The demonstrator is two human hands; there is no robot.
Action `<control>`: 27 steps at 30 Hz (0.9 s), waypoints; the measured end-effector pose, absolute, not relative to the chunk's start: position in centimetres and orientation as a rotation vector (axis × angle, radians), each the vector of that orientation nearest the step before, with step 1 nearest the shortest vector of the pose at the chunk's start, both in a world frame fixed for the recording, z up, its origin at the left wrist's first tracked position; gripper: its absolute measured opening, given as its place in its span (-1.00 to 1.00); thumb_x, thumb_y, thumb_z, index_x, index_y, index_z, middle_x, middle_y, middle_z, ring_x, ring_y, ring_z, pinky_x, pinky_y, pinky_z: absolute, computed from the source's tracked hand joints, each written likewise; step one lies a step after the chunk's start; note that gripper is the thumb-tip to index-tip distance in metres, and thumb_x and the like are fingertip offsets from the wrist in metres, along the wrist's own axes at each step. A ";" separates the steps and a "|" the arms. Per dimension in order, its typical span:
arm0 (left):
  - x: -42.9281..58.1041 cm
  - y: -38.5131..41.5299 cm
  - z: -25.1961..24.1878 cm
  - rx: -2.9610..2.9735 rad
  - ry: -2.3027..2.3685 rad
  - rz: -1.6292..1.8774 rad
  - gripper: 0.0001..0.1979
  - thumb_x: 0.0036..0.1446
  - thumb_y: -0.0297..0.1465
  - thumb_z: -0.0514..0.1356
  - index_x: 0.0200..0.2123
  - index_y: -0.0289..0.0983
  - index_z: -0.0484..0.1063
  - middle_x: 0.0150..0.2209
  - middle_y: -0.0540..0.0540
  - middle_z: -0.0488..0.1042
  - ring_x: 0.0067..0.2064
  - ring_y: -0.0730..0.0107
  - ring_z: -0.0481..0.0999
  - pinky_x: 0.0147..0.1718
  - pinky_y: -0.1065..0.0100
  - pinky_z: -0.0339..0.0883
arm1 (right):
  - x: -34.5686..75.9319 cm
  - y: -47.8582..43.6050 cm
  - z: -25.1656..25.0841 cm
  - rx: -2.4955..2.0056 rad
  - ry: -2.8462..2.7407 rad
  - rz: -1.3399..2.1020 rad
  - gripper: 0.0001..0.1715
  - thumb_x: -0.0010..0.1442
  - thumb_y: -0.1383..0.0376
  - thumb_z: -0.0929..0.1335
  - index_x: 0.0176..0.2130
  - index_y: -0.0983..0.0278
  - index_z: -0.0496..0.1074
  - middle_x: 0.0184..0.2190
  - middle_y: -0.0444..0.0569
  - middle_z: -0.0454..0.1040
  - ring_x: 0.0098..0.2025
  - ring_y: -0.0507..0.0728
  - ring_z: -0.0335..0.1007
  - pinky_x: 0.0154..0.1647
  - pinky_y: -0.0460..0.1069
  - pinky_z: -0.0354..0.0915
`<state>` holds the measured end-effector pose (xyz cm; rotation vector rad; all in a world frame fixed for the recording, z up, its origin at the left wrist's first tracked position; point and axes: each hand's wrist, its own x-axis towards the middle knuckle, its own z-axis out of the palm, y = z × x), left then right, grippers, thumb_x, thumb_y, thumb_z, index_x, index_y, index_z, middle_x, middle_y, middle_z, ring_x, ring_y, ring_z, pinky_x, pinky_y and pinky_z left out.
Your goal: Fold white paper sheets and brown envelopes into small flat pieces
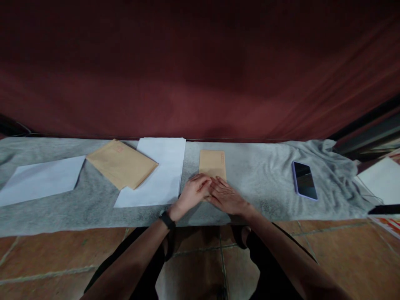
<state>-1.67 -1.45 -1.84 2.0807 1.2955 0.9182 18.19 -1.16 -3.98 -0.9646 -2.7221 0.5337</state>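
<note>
Small kraft envelope (212, 161) flat on grey cloth (259, 166), near end under both hands; right hand (227, 196) laid flat, fingers extended; left hand (196, 187) curled alongside, can't tell if pinching; press evenly, keep paper square, avoid creasing.

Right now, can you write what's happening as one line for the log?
left hand: near end of small brown envelope | right hand: laid flat, same end | phone: rightward, on gray cloth
</note>
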 end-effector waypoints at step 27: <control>3.2 0.9 -4.8 2.734 1.293 0.299 -0.42 0.43 -0.19 -0.06 0.40 -0.34 0.09 0.45 -0.20 0.06 0.48 0.24 -0.04 0.42 0.15 -0.22 | 22.8 1.2 -0.3 -1.001 -1.725 1.986 -0.52 0.26 -0.05 0.34 -0.22 0.29 0.59 -0.31 0.01 0.61 -0.27 0.14 0.53 -0.15 0.03 0.45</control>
